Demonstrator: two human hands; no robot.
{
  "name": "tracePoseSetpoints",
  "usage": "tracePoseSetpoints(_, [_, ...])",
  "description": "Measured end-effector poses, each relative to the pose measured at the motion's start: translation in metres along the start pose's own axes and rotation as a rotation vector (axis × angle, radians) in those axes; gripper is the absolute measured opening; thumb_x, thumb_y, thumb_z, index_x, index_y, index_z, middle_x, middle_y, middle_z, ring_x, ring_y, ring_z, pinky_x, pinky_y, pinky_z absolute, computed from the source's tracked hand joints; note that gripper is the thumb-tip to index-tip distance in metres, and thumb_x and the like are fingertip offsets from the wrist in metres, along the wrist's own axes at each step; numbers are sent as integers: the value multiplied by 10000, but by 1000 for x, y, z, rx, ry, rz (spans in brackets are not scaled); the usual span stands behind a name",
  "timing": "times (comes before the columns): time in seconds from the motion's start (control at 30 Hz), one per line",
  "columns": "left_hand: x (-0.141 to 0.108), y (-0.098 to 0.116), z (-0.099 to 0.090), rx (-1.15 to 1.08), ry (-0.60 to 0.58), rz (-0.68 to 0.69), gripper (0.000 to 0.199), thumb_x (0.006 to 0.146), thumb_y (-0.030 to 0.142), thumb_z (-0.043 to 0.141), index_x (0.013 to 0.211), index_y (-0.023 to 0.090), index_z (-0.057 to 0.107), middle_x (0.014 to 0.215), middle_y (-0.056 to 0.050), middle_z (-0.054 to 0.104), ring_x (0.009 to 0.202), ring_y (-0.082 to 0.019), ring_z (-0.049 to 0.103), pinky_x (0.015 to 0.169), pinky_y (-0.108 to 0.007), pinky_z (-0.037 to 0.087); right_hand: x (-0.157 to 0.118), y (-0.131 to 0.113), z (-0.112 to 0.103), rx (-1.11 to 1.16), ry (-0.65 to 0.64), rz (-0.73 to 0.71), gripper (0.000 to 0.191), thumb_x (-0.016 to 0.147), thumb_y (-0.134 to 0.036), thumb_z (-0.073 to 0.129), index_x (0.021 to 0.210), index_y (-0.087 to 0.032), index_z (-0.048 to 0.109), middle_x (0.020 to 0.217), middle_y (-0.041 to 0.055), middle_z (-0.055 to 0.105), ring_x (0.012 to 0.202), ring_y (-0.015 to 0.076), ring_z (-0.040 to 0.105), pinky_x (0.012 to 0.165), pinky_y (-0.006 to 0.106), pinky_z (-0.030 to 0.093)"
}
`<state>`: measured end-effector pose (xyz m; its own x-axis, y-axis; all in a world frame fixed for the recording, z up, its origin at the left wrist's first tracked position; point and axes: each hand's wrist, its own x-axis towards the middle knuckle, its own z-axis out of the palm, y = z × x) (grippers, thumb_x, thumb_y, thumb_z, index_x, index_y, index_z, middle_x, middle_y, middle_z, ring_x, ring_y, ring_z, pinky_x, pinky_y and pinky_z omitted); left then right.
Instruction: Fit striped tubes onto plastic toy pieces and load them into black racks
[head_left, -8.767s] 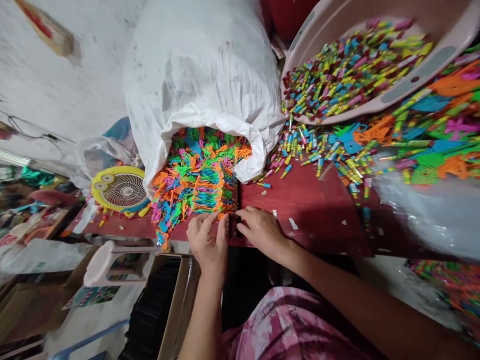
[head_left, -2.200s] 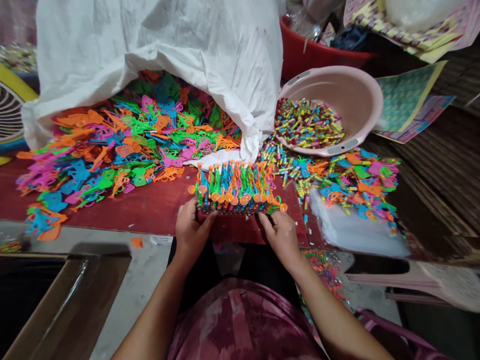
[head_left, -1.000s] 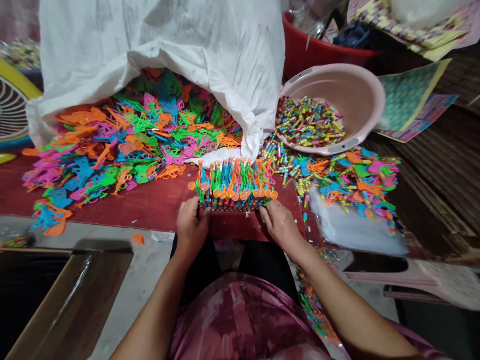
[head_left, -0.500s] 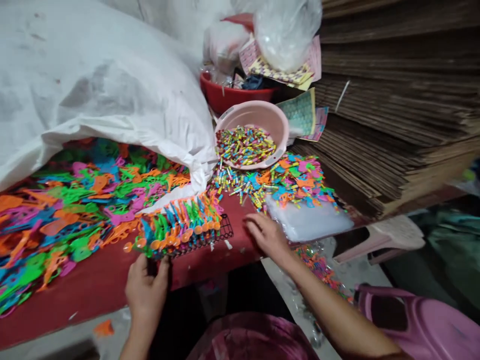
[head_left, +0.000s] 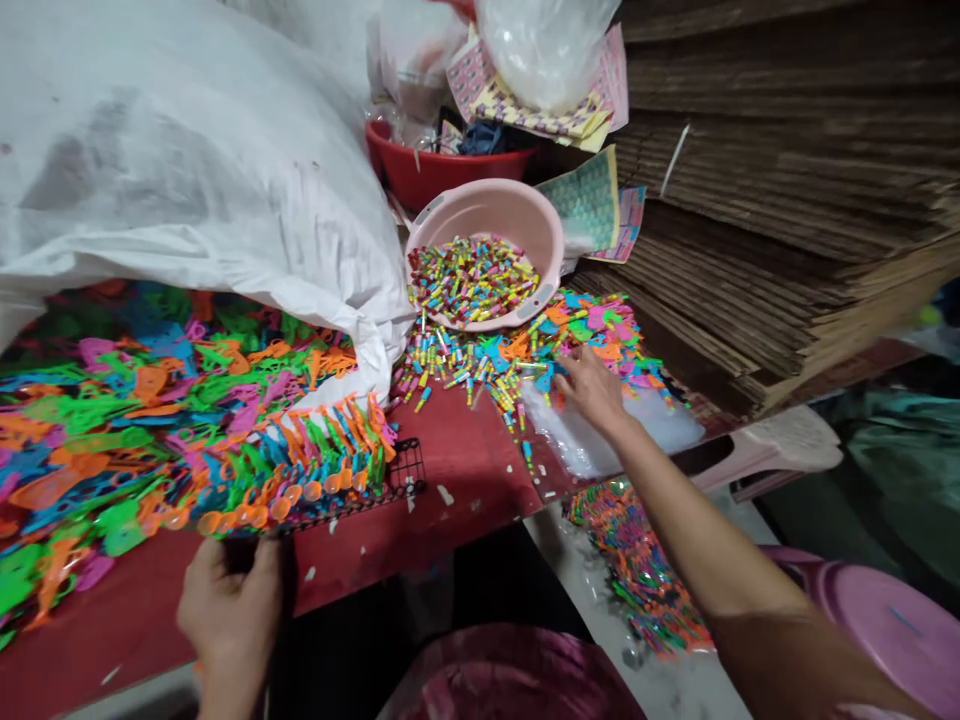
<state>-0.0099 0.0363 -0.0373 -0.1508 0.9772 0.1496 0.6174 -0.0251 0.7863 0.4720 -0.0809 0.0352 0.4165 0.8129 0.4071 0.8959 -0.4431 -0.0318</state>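
Note:
A black wire rack (head_left: 405,468) lies on the red table, carrying a slanted row of orange, green, blue and pink plastic pieces (head_left: 292,460) with small orange cups along their near ends. My left hand (head_left: 232,600) grips the rack's near left side, thumb and fingers bent under the row; the fingertips are partly hidden. On the right, my right hand (head_left: 596,392) reaches over a loose pile of coloured plastic pieces (head_left: 611,330), its fingers slightly apart at the pile's near edge. Small shiny striped tubes (head_left: 476,285) fill part of a pink basin (head_left: 551,230) and spill out before it.
A large white sack (head_left: 225,190) spills more coloured pieces (head_left: 97,400) at left. Behind the pink basin stands a red basin (head_left: 450,175). Stacked cardboard (head_left: 750,250) rises at right. Clear plastic bags (head_left: 577,440) lie by my right hand; a pink stool (head_left: 892,620) stands below.
My right hand has moved from beside the rack's end to the loose pile on the right. The rack and my left hand have shifted left. The view has turned slightly.

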Motion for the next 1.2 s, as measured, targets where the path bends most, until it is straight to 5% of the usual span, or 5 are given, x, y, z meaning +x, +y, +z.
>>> tracePoseSetpoints(0.4, [-68,47,-4,-290,302,10,420,859,439,599,1182,172,569,981,-50,616,861,-165,614,829,-321,521,-22,-30,-23,221,14,-165,100,875,-242,561,885,-208,654,842,51,614,797,209,567,632,300,359])
tracePoseSetpoints(0.53, [-106,80,5,-357,-142,87,300,875,443,606,1040,199,664,948,-53,658,833,-167,612,804,-299,502,-44,-69,-39,473,22,-373,146,942,-255,517,951,-221,659,932,72,653,890,214,591,777,331,441])
tracePoseSetpoints(0.77, [-107,127,20,-741,-878,-264,518,923,602,453,872,148,697,669,-26,602,530,-88,470,517,-219,331,-78,-135,-39,610,-35,-592,196,968,-263,517,967,-284,712,955,32,705,886,189,617,802,319,464])
tracePoseSetpoints(1.03, [-114,117,28,-745,-844,-303,341,786,470,718,942,169,686,700,14,590,562,-75,449,546,-201,330,-108,-159,-36,921,103,-151,300,916,-242,583,1216,-253,602,1103,86,659,960,212,631,834,363,527])
tracePoseSetpoints(1.2, [-118,107,45,-656,-734,-104,248,818,398,696,958,195,713,840,-30,682,705,-139,578,660,-252,453,-123,-175,-34,1155,-253,-47,71,875,-247,629,911,-217,681,821,16,680,729,163,628,648,275,516])
